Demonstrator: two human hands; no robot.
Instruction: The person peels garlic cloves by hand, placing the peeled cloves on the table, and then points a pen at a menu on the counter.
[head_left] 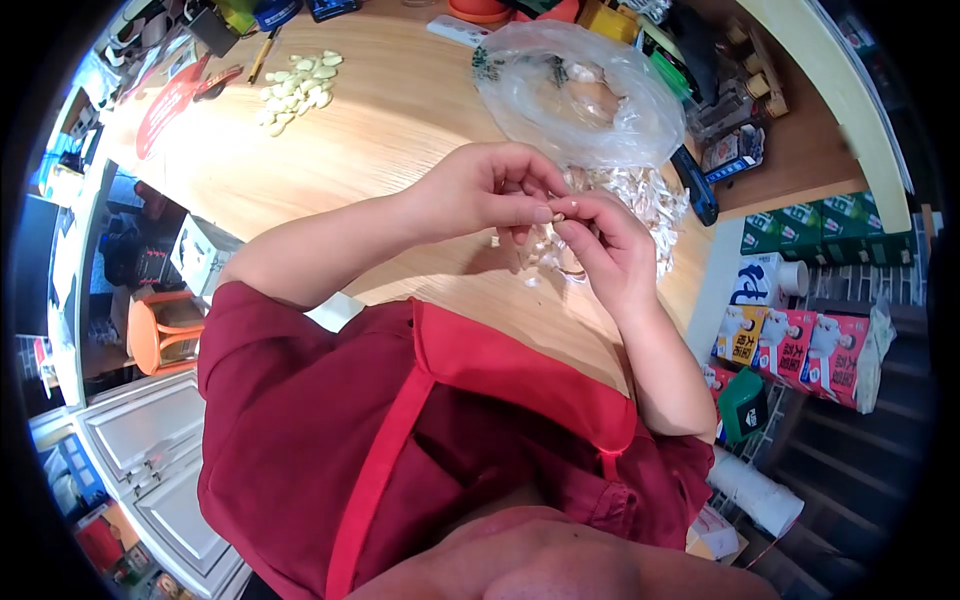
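Observation:
My left hand (478, 192) and my right hand (612, 245) meet over the table, fingertips together. Pinched between their thumbs and forefingers is a small garlic clove (558, 217), mostly covered by the fingers. Below and behind my right hand spreads a heap of papery garlic skins (655, 205). Just beyond it lies a clear plastic bag (520, 95), with garlic bulbs (588, 90) showing inside. Farther off at the left, peeled pale garlic cloves (300, 90) sit in a loose pile on the wood.
The wooden table (400, 110) carries a yellow pen (263, 55) and a red fan-like piece (172, 112) at the left. A dark blue-handled tool (695, 185) lies by the right edge. Boxes (800, 345) are stacked to the right; an orange stool (160, 333) stands to the left.

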